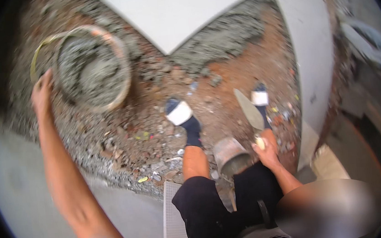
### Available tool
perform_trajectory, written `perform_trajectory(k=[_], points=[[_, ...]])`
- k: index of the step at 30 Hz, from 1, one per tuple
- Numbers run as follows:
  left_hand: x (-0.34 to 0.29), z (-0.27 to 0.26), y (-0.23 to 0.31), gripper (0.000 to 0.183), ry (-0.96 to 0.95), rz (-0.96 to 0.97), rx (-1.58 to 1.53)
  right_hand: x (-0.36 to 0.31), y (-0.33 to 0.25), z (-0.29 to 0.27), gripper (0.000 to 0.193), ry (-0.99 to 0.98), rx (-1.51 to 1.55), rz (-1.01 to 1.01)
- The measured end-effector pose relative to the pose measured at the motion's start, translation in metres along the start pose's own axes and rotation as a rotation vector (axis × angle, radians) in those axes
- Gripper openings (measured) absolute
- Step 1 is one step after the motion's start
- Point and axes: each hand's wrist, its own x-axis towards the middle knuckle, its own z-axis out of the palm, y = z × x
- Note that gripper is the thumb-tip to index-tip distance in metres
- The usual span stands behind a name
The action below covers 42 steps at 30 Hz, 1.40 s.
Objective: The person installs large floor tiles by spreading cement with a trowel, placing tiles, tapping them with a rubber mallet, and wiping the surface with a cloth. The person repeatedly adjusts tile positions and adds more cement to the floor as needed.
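Note:
At the upper left, my left hand (42, 93) is closed on the yellowish handle (37, 58) of a round bucket (125, 81). Wet grey mortar (99, 77) fills much of that bucket, with a hollow in its middle. My right hand (268, 152) grips a pointing trowel by its pale handle, beside my right leg. The trowel's blade (249, 109) points up and away from me, next to my right shoe. Between my legs a smaller bucket (230, 149) lies tilted, its opening toward me.
Large white slabs (162, 11) lie ahead, and another pale strip (311, 61) curves down the right. Grey mortar (228, 37) is spread along the slab's edge. Rubble and brown soil (154, 127) surround my feet. A white gridded tile (171, 212) sits beside my left leg.

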Motion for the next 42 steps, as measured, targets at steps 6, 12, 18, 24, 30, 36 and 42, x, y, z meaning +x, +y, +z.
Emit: perform_trajectory(k=[6, 12, 18, 24, 30, 36, 42], points=[[-0.137, -0.012, 0.033, 0.033, -0.291, 0.191, 0.218, -0.053, 0.029, 0.004, 0.046, -0.009, 0.099, 0.164], [-0.216, 0.069, 0.066, 0.055, -0.226, 0.206, 0.478, -0.079, 0.042, -0.023, 0.058, -0.113, 0.093, 0.139], [-0.250, 0.076, 0.144, 0.061, -0.388, 0.378, 0.463, -0.113, 0.095, -0.096, 0.048, -0.121, 0.292, 0.072], [-0.429, 0.127, 0.230, 0.055, -0.352, -0.131, 0.216, -0.020, 0.157, -0.093, 0.054, 0.005, 0.540, -0.030], [-0.555, 0.206, 0.331, 0.050, -0.535, -0.282, 0.000, 0.055, 0.192, -0.092, 0.055, -0.064, 1.009, 0.100], [-0.680, 0.340, 0.377, 0.042, -0.936, -0.280, -0.056, 0.059, 0.289, -0.180, 0.032, 0.322, 1.395, 0.419], [-0.639, 0.457, 0.373, 0.043, -1.078, -0.107, -0.046, 0.069, 0.272, -0.222, 0.038, 0.639, 1.298, 0.373]])
